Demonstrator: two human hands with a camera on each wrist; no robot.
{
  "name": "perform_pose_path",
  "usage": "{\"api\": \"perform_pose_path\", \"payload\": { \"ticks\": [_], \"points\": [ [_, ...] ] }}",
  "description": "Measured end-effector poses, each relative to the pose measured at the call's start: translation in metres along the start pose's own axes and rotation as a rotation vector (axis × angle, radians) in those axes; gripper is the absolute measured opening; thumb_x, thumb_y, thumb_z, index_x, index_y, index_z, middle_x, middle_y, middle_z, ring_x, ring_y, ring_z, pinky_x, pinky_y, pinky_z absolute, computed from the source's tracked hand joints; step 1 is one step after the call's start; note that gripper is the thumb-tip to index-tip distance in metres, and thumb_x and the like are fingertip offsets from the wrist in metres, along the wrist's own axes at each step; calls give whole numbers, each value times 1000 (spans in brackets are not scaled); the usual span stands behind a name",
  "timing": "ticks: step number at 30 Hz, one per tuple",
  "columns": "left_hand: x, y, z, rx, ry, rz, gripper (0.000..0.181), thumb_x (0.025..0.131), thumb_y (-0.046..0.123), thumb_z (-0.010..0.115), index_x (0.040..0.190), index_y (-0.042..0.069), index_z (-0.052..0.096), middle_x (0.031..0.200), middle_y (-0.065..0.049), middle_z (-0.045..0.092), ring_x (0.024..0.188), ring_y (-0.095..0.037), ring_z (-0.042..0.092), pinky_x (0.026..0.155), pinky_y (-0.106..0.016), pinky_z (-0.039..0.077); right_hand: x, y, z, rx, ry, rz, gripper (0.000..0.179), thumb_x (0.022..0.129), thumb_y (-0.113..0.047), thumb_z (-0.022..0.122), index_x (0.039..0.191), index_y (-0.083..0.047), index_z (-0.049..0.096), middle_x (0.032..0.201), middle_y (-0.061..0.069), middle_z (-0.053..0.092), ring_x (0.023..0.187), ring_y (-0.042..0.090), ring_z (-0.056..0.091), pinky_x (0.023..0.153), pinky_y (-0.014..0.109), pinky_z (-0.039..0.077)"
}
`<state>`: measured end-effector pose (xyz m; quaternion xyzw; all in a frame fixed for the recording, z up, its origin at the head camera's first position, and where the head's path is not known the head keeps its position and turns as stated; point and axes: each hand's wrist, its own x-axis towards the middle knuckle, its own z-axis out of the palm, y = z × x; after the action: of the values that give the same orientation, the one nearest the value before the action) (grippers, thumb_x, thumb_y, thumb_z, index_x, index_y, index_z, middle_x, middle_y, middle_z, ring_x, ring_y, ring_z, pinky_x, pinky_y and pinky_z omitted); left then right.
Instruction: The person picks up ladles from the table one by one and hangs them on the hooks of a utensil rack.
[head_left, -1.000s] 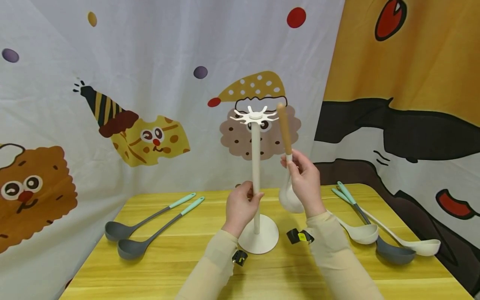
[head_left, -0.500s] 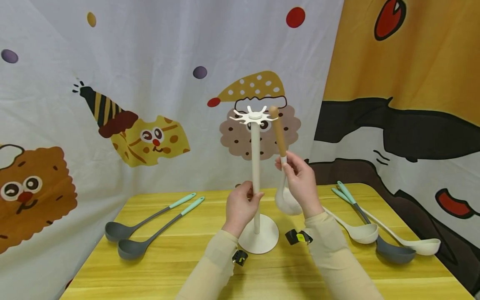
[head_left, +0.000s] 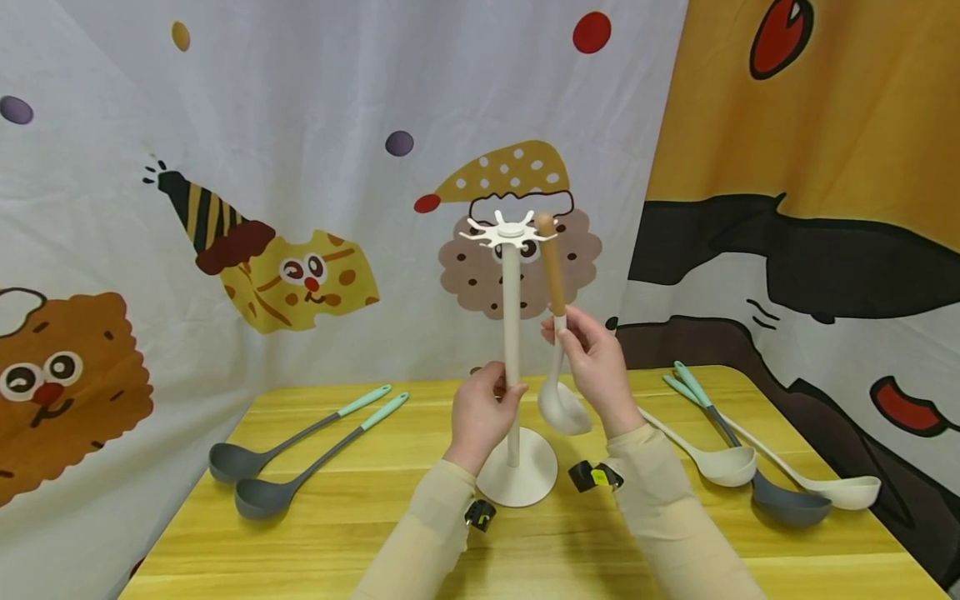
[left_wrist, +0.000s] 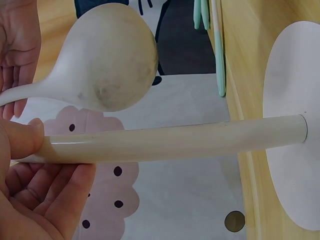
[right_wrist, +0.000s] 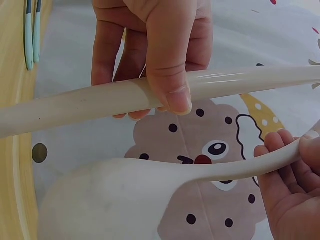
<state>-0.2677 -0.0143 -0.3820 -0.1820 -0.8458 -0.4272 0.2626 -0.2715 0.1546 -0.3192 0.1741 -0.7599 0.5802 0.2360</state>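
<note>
Left hand (head_left: pixel 483 417): gripping cream-white, round-based, hook-topped stand (head_left: pixel 512 317). Right hand (head_left: pixel 598 358): pinching white, round-bowled ladle (head_left: pixel 562 410), now drifting nearer the left hand, tan handle (head_left: pixel 553 275) apparently drawing level with hooks (head_left: pixel 512 233).

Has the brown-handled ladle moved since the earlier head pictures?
Yes. In the head view, the brown-handled ladle, held in the right hand, has moved left, closer to the stand, which has kept its place on the table.

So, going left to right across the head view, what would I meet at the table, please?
Going by bowls: far gray ladle, near gray ladle, white stand, wooden-handled ladle, inner white ladle, third gray ladle, outer white ladle.
</note>
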Motion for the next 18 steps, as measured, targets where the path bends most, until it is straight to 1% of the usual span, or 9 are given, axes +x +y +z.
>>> {"api": "perform_pose_path", "payload": {
  "ticks": [18],
  "points": [
    [0, 1, 0, 0, -5, -10, 14, 88, 19, 78, 93, 11, 67, 82, -1, 69, 73, -15, 67, 66, -29, 56, -1, -1, 2, 27, -19, 22, 33, 103, -4, 51, 135, 0, 57, 117, 17, 66, 110, 27, 65, 100, 38, 47]
  ]
}}
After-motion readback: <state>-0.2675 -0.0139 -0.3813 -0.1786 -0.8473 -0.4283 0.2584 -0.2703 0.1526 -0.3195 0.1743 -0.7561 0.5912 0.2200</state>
